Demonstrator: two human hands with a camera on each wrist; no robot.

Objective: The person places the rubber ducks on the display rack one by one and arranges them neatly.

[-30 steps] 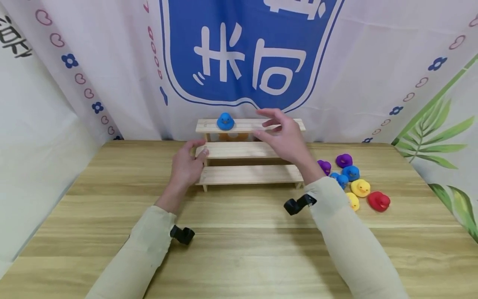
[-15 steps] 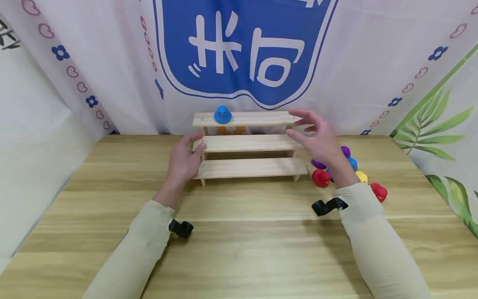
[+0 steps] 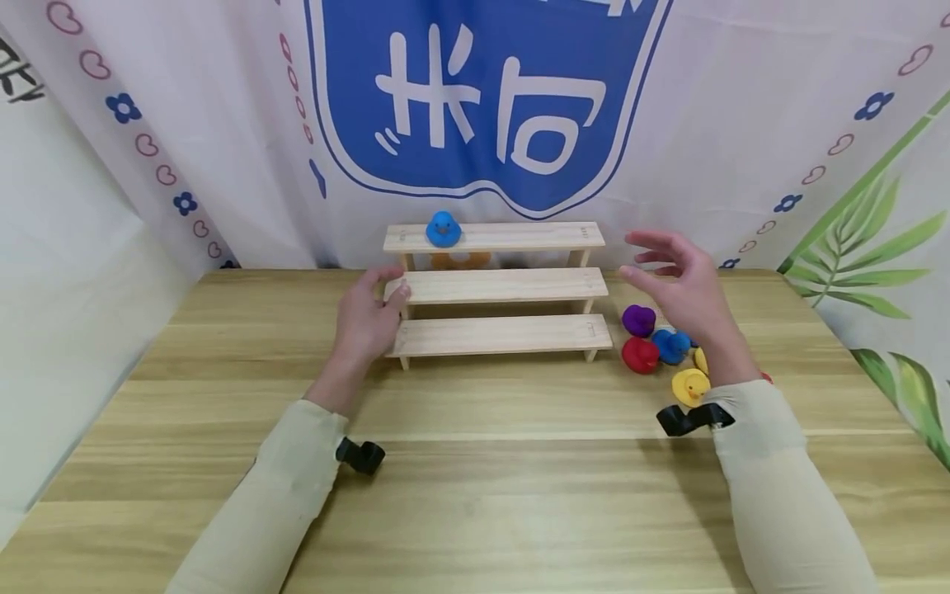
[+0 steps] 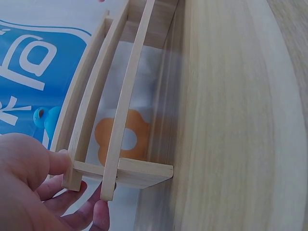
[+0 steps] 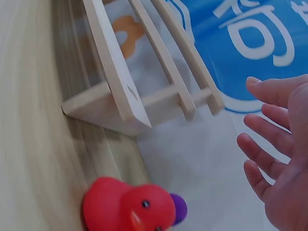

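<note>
One stepped rack point(image 3: 497, 285) of flat, pale wood — left hand point(image 3: 367, 320) curled round its end — right hand point(image 3: 686, 287) empty, loosely spread.

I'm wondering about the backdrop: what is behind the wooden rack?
A white curtain hangs behind the wooden rack. Between the boards, an orange flower print shows. The boards cover part of it, and anything directly behind them cannot be seen.

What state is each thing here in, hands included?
Wooden shelf: standing upright
Blue duck: upright on the top tier
Left hand: gripping the shelf's left end
Right hand: raised, holding nothing
Other ducks: on the table, some partly hidden
Backdrop cloth: hanging, wrinkled
</note>
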